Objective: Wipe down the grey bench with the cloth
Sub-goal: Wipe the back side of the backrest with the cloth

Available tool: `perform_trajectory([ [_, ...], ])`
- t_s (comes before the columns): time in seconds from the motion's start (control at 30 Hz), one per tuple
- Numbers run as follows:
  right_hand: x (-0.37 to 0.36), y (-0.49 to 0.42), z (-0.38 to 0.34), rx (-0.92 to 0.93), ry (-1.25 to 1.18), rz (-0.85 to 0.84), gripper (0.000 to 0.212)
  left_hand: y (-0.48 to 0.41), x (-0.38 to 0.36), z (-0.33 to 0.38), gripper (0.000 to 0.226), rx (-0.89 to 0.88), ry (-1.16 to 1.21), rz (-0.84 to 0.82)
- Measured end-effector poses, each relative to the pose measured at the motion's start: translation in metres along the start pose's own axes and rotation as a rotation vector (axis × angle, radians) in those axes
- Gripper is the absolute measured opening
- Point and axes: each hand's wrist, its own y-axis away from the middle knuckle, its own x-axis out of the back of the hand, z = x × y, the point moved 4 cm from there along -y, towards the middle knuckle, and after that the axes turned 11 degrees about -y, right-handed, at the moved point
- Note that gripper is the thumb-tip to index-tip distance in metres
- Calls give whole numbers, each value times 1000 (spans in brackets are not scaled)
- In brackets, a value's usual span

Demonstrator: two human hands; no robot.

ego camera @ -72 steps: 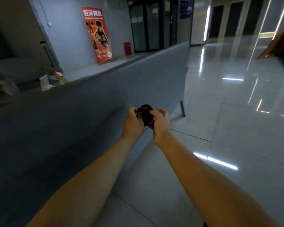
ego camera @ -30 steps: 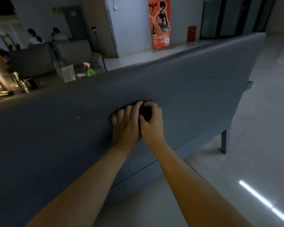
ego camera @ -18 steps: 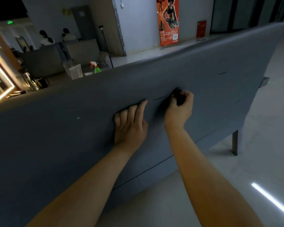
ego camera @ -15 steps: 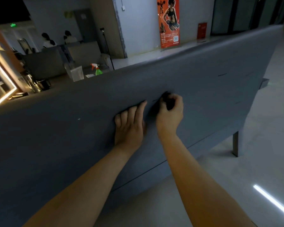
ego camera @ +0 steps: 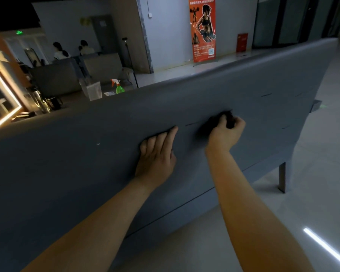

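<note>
The long grey bench (ego camera: 67, 163) fills the middle of the head view, and I face the back of its upholstered backrest. My left hand (ego camera: 157, 154) lies flat against the backrest with straight fingers. To its right, my right hand (ego camera: 226, 132) grips a small dark cloth (ego camera: 229, 119) bunched in curled fingers and presses it onto the backrest. Most of the cloth is hidden inside the fist.
A metal bench leg (ego camera: 282, 176) stands on the glossy tiled floor (ego camera: 312, 193) at right. Behind the bench are a green spray bottle (ego camera: 119, 87), a clear bag (ego camera: 93, 91), other grey seats with people, and an orange poster (ego camera: 203, 28).
My right hand has slid the cloth to the right along the backrest, away from my left hand. The left hand has stayed flat in place.
</note>
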Motion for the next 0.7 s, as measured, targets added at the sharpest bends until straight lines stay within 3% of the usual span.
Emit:
perform_trajectory([
  [0.07,-7,3,2,-84,-14,14,14,-1,1,-1,77,18,-4,-4],
  [0.23,-32,60,-3,-137,-29,-130,13,-3,-7,-1,80,33,-23,-57],
  [0.33,-34,98,0,-202,-31,-246,13,0,-13,-5,60,34,-166,-11],
  [0.4,-31,107,0,-209,-7,-313,15,1,-17,-7,62,-6,-146,-41],
  [0.47,-27,106,2,-220,6,-419,23,0,-13,-4,62,-35,-154,-76],
  [0.57,-16,111,8,-225,20,-586,39,-2,-6,-1,50,3,-216,1],
  [0.63,-14,108,8,-102,104,-569,43,-4,-3,-1,57,-5,-153,-14],
  [0.7,-12,90,3,-27,111,-414,36,-2,-3,-4,70,-15,-28,-57],
])
